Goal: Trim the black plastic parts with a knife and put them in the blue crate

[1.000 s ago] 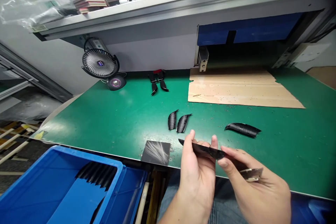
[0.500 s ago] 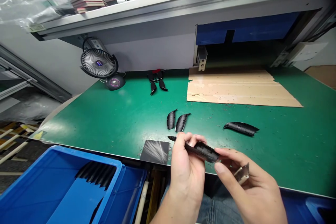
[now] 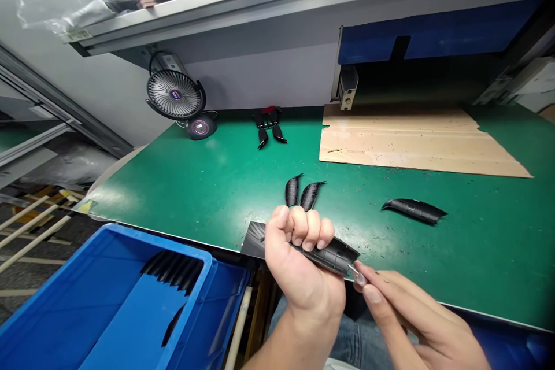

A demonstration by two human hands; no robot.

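Observation:
My left hand (image 3: 306, 269) is closed around a black curved plastic part (image 3: 337, 253), its fingers wrapped over the upper side and the ribbed hollow face showing. My right hand (image 3: 410, 315) pinches a small metal tool (image 3: 359, 278) between thumb and forefinger. The tool's thin tip is at the right end of the held part; whether it touches, I cannot tell. Just beyond my left hand lie two similar black parts (image 3: 292, 189) on the green table. Another black curved part (image 3: 414, 210) rests farther right. A dark scratched plate (image 3: 254, 238) is partly hidden behind my left hand.
At lower left stands a blue bin (image 3: 110, 237) with several black parts inside. A small fan (image 3: 176, 94) is at the back left, near a black-and-red assembly (image 3: 269, 125). Cardboard (image 3: 411, 141) lies at the back right, below a shelf (image 3: 260, 0).
My left hand has turned and wrapped its fingers around the black part. My right hand has brought the metal tool's tip to the part's end. The view has shifted slightly.

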